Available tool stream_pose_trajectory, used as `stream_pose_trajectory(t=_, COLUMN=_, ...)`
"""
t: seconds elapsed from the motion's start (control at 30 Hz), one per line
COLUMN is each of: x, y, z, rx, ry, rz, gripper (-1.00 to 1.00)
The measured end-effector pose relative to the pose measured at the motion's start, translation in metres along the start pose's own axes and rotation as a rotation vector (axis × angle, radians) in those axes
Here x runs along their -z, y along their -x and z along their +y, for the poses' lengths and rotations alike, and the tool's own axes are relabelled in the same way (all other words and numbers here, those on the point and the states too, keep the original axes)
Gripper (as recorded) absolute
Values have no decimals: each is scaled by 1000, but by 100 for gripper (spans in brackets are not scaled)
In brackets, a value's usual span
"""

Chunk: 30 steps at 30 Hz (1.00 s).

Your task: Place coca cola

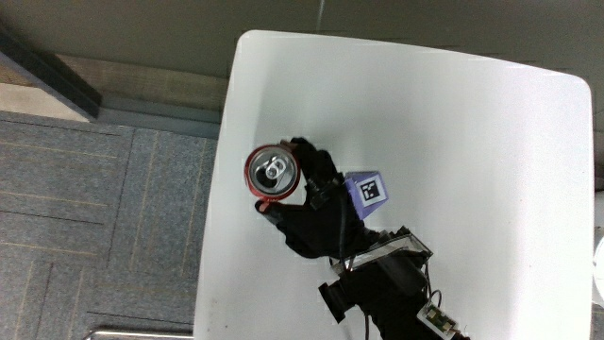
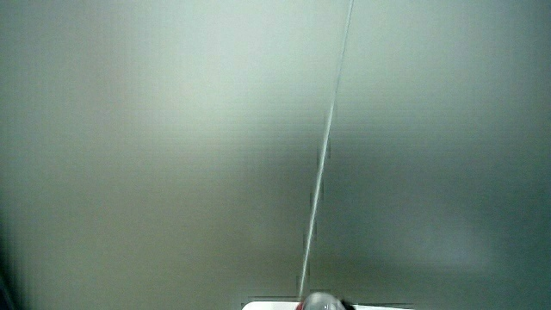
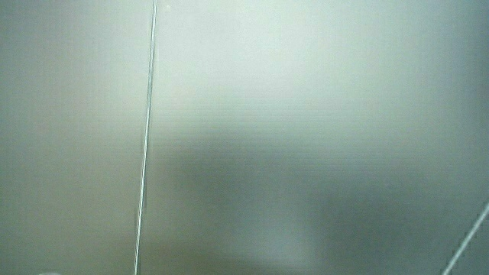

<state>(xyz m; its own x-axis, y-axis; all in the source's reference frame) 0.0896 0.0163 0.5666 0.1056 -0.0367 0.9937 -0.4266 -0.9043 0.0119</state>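
Gloved hand clasping an upright red Coca-Cola can on a white table.

Nearest the person, the black forearm reaches in over the table; the patterned cube sits on the hand's back, and the fingers wrap around the can's side. Seen from above, the can's silver top with its pull tab appears closed, so its contents are hidden. It stands near the table's edge, above grey carpet tiles. Both side views show mostly a pale wall.

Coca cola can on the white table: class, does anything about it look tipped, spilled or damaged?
Nothing stands out. The can stands upright near the table edge, hand gripping it; no spill or dent shows. Side views show mostly pale wall.
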Motion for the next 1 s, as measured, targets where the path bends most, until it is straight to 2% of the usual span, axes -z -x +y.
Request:
stream_pose_trajectory(t=0.03, x=0, y=-7, z=-1, rx=21, ry=4, rz=-51, gripper=0)
stream_pose_trajectory(t=0.07, x=1, y=-6, z=-2, rx=5, ry=0, rz=-24, gripper=0)
stream_pose_trajectory(t=0.1, x=1, y=-10, z=-3, rx=32, ry=3, rz=-39, gripper=0)
stream_pose_trajectory(t=0.13, x=2, y=-11, z=-4, rx=51, ry=3, rz=-24, gripper=0)
stream_pose_trajectory(t=0.17, x=2, y=-14, z=-5, rx=72, ry=7, rz=-58, gripper=0)
stream_pose_trajectory(t=0.2, x=2, y=-16, z=-6, rx=87, ry=7, rz=-42, gripper=0)
stream_pose_trajectory(t=0.23, x=2, y=-19, z=-6, rx=68, ry=3, rz=-68, gripper=0)
stream_pose_trajectory(t=0.27, x=3, y=-20, z=-7, rx=72, ry=5, rz=-43, gripper=0)
stream_pose_trajectory(t=0.3, x=3, y=-22, z=-8, rx=104, ry=8, rz=-51, gripper=0)
stream_pose_trajectory(t=0.33, x=2, y=-26, z=-10, rx=103, ry=7, rz=-68, gripper=0)
stream_pose_trajectory(t=0.37, x=2, y=-27, z=-11, rx=122, ry=7, rz=-69, gripper=0)
stream_pose_trajectory(t=0.4, x=1, y=-29, z=-13, rx=195, ry=11, rz=-74, gripper=0)
stream_pose_trajectory(t=0.43, x=1, y=-29, z=-13, rx=122, ry=6, rz=-43, gripper=0)
stream_pose_trajectory(t=0.47, x=1, y=-26, z=-14, rx=152, ry=-1, rz=0, gripper=0)
stream_pose_trajectory(t=0.5, x=0, y=-32, z=-14, rx=117, ry=-3, rz=-30, gripper=0)
stream_pose_trajectory(t=0.53, x=0, y=-30, z=-15, rx=137, ry=-8, rz=-20, gripper=0)
stream_pose_trajectory(t=0.57, x=0, y=-31, z=-14, rx=122, ry=-7, rz=-30, gripper=0)
stream_pose_trajectory(t=0.63, x=-1, y=-34, z=-16, rx=179, ry=0, rz=-51, gripper=0)
stream_pose_trajectory(t=0.67, x=-1, y=-34, z=-15, rx=122, ry=-10, rz=-7, gripper=0)
stream_pose_trajectory(t=0.77, x=0, y=-34, z=-17, rx=154, ry=-11, rz=-6, gripper=0)
stream_pose_trajectory(t=0.8, x=-1, y=-37, z=-17, rx=156, ry=-8, rz=-47, gripper=0)
stream_pose_trajectory(t=0.83, x=-1, y=-33, z=-18, rx=188, ry=-6, rz=0, gripper=0)
stream_pose_trajectory(t=0.87, x=-1, y=-35, z=-17, rx=155, ry=-7, rz=-11, gripper=0)
stream_pose_trajectory(t=0.93, x=-2, y=-38, z=-18, rx=183, ry=-2, rz=-62, gripper=0)
stream_pose_trajectory(t=0.97, x=-2, y=-39, z=-18, rx=203, ry=-3, rz=-58, gripper=0)
stream_pose_trajectory(t=1.0, x=-2, y=-38, z=-18, rx=193, ry=1, rz=-52, gripper=0)
